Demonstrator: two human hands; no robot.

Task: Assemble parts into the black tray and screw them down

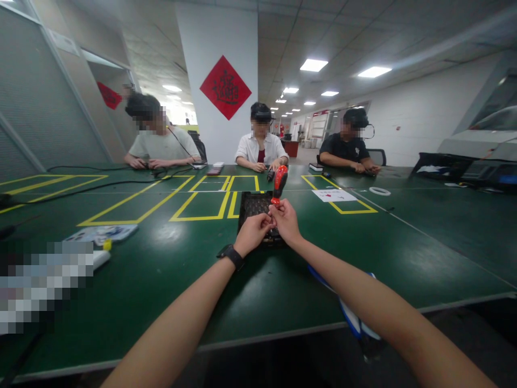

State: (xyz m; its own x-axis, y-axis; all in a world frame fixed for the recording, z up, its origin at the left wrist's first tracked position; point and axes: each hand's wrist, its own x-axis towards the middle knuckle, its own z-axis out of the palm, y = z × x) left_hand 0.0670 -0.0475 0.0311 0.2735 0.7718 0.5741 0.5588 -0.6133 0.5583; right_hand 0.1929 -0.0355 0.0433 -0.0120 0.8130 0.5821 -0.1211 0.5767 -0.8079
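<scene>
A screwdriver [279, 183] with a red and black handle stands nearly upright, handle up, over a black open case [251, 205]. My right hand [286, 222] is closed round the screwdriver below its handle. My left hand [254, 233], a black band on its wrist, is pinched shut right beside the right fingers. Whether it grips the shaft or some small part is hidden by the fingers. Both hands are above the near half of the case, whose dark inside shows a patterned or ribbed surface.
Yellow tape outlines [157, 202] mark the green table [169, 291]. A white sheet [335, 195] and a white ring [379, 191] lie to the right. A flat printed box [103, 233] is at left. Three people sit across the table. A blue-white item [350, 312] is under my right forearm.
</scene>
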